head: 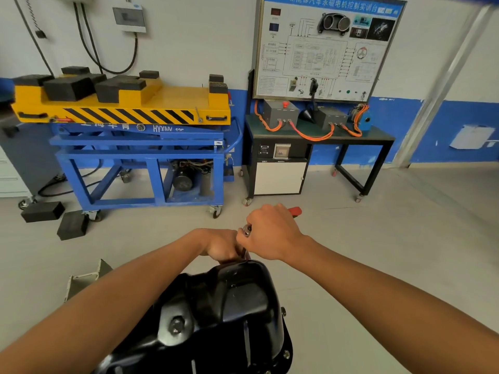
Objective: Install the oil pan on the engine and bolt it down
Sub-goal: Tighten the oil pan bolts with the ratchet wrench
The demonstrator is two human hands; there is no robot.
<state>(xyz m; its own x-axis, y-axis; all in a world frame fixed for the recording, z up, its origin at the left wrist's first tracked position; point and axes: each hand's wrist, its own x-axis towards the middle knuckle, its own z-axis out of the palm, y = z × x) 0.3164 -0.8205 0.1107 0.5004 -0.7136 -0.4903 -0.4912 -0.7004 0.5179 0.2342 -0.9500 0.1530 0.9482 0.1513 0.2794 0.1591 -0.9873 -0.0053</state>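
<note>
Oil pan looks stiff, heavy, slick steel; best held by its flange. Right grip clasps ratchet; left grip curled, hold hidden.

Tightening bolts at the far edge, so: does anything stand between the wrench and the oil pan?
Nothing visible does. The right hand holds the wrench just above the oil pan's far edge. The left hand grips the shaft below its head, hiding the bolt itself.

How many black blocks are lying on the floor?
2. Both lie at the left, near the blue cart: one block farther left, the other beside the cart's front wheel. More may be hidden behind the cart.
</note>
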